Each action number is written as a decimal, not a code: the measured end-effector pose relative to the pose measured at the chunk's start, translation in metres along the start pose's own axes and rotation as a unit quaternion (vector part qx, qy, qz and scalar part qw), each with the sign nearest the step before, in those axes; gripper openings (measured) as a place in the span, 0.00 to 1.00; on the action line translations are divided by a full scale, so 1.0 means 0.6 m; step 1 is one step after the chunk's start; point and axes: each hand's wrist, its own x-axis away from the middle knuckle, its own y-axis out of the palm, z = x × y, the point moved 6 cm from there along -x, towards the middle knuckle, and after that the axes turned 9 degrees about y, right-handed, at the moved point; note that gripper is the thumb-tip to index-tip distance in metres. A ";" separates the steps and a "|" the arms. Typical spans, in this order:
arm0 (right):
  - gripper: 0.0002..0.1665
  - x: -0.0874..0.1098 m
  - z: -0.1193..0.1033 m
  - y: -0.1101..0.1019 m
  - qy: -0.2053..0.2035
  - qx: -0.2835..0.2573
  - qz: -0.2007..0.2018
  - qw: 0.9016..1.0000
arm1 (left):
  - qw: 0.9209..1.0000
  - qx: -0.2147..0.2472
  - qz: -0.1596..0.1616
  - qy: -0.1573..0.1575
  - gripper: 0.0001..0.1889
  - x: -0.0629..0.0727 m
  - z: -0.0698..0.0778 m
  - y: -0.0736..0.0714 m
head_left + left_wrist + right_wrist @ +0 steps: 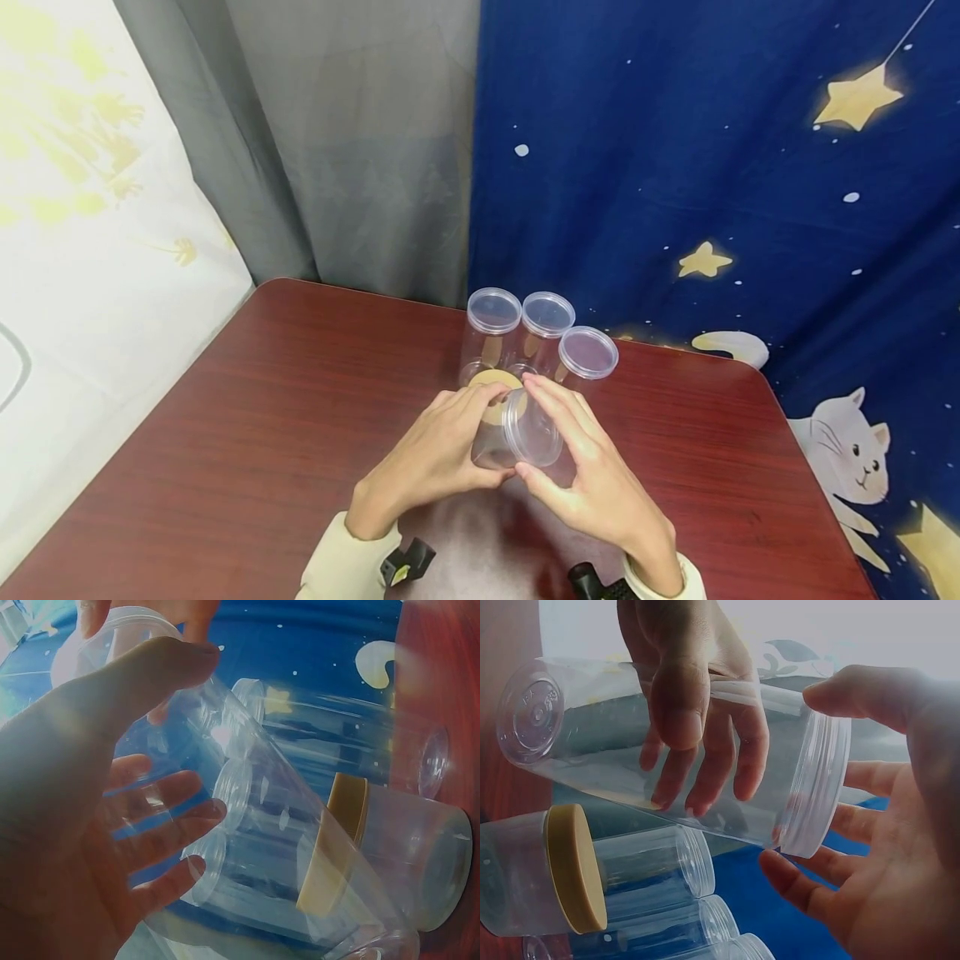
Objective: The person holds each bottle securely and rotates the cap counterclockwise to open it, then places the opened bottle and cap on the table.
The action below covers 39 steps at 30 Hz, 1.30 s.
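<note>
While both hands meet near the lower centre of the head view, a clear plastic screw-top jar (pixel 491 446) lies tilted between them, its clear lid (pixel 538 429) facing right. Raised marks ring the centre of its base, at the upper left of the right wrist view, but they are too small to read. The grip of the left hand (pixel 431 450) curls round the jar's body from the left, thumb on one side and separated fingers on the other. The grip of the right hand (pixel 600 475) holds the lid's rim between thumb and fingertips, so the jar sits inside both grips. Whether its base touches the desk I cannot tell.

Just beyond the held jar in the head view stands a shorter jar with a tan lid (pixel 495 380), partly hidden by the hands. Behind it, right of centre, three tall clear jars (pixel 494 312) with clear lids stand upright close together. All of these are on the reddish-brown wood-grain desk (pixel 300 375), which fills the lower part of the frame. Cream sleeves (pixel 348 558) and black wrist devices (pixel 408 562) show at the bottom edge. A grey curtain (pixel 375 150) hangs at upper centre-left; a blue curtain (pixel 600 183) printed with yellow stars and a white cat (pixel 847 450) covers the right.
</note>
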 end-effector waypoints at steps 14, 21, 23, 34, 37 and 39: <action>0.52 0.001 0.004 0.000 0.020 0.001 -0.009 1.000 | 1.000 -0.002 -0.010 -0.004 0.44 0.001 -0.001 0.006; 0.52 0.001 0.015 -0.008 0.094 0.046 0.021 0.994 | 1.000 -0.008 -0.010 -0.003 0.45 0.001 -0.002 0.008; 0.50 0.002 0.017 -0.010 0.106 0.063 0.028 0.992 | 1.000 -0.012 -0.011 -0.005 0.45 0.001 -0.002 0.008; 0.54 0.007 0.028 -0.007 0.159 0.111 0.037 0.980 | 1.000 -0.017 -0.018 -0.004 0.45 0.000 -0.002 0.010; 0.53 0.008 0.029 -0.007 0.169 0.112 0.037 0.979 | 1.000 -0.017 -0.020 -0.006 0.45 0.001 -0.002 0.011; 0.52 0.008 0.029 -0.006 0.171 0.113 0.038 0.978 | 1.000 -0.018 -0.019 -0.006 0.45 0.001 -0.002 0.012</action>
